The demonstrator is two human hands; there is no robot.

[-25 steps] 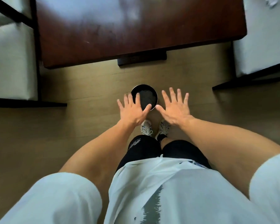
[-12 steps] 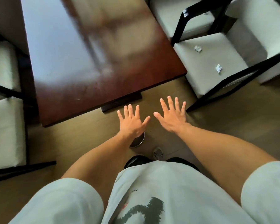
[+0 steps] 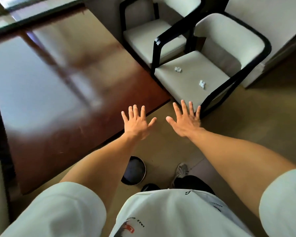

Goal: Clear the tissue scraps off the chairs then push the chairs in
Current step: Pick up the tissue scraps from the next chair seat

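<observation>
Hands point(image 3: 161, 124) empty, fingers spread; tissue scraps point(image 3: 178, 69) on chair point(image 3: 191, 79) beside table point(image 3: 58, 82)

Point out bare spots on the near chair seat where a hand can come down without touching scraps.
On the near chair seat, the front edge by the right hand is bare, as is the back by the backrest. Two tissue scraps crowd the middle. The left hand hovers over the table corner.

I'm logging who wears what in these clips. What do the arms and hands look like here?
Both arms are bare from the short white sleeves down. The left hand and right hand wear no gloves, rings or watch that I can see.
</observation>
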